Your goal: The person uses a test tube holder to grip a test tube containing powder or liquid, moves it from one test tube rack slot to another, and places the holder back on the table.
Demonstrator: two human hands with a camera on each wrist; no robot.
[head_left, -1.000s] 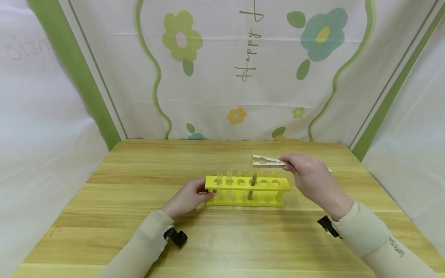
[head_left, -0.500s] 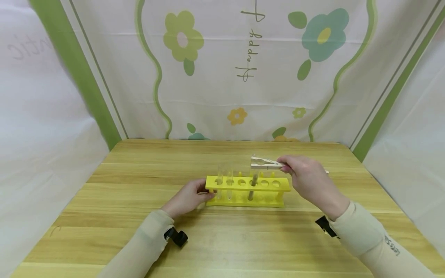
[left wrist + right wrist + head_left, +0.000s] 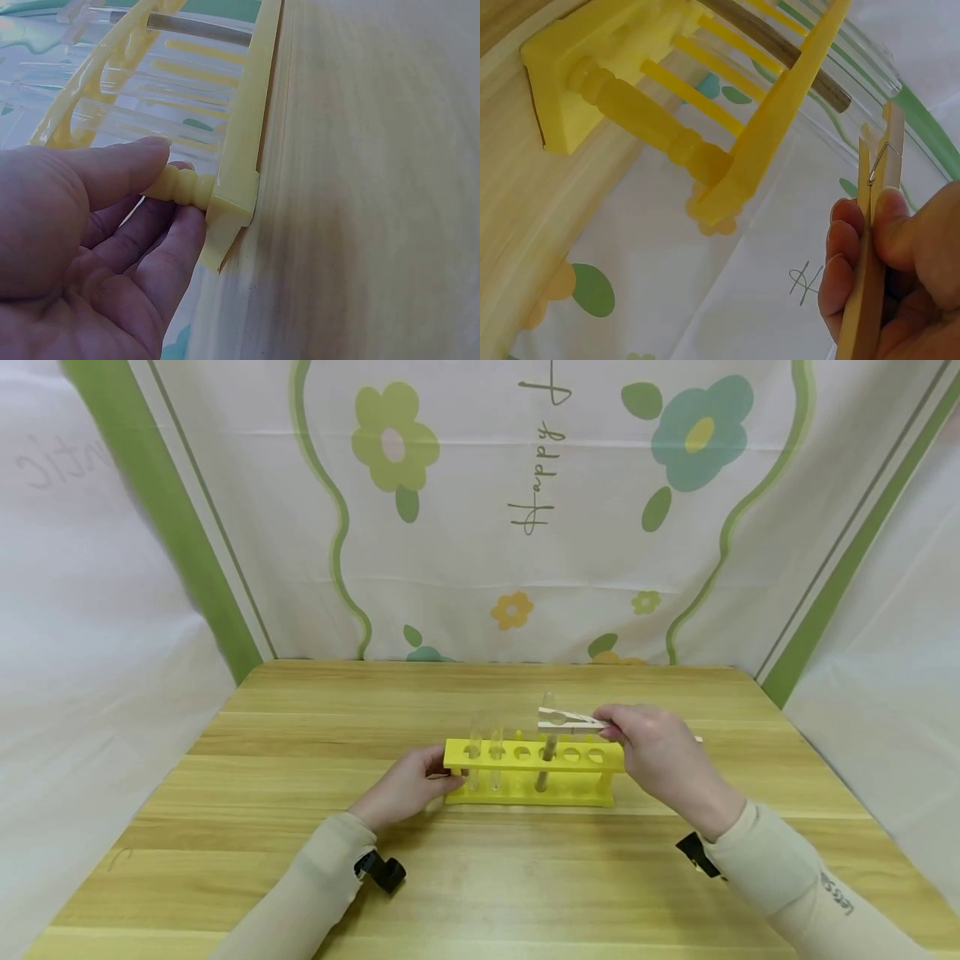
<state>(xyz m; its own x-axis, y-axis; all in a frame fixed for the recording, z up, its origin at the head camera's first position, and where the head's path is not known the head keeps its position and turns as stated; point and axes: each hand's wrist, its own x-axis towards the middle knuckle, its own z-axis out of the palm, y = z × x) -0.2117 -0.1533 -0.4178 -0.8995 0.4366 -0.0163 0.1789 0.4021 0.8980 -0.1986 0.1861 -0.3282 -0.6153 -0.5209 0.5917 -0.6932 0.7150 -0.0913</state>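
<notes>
The left hand [image 3: 408,787] pinches the end post [image 3: 184,186] of the yellow test tube rack [image 3: 520,767], with the thumb on one side and fingers on the other. The right hand [image 3: 667,756] grips a wooden test tube clamp [image 3: 573,725] by its handle. The rack stands upright on the wooden table [image 3: 487,893]. One test tube with dark stuff inside [image 3: 547,752] sits in the fourth hole from the left, and its top pokes up past the clamp's tips. I can't tell if the clamp is tight on the glass or just beside it. Two clear test tubes [image 3: 496,747] stand in the two holes nearest the left hand.

If the clamp squeezes too hard or twists, the thin glass could crack. If it is loose, the tube could slip down and bump the bottom of the rack. A sideways tug could catch the tube on the edge of its hole and tip the rack, most of all if the left hand's pinch got weak, and then the clear tubes could rattle or fall out too
</notes>
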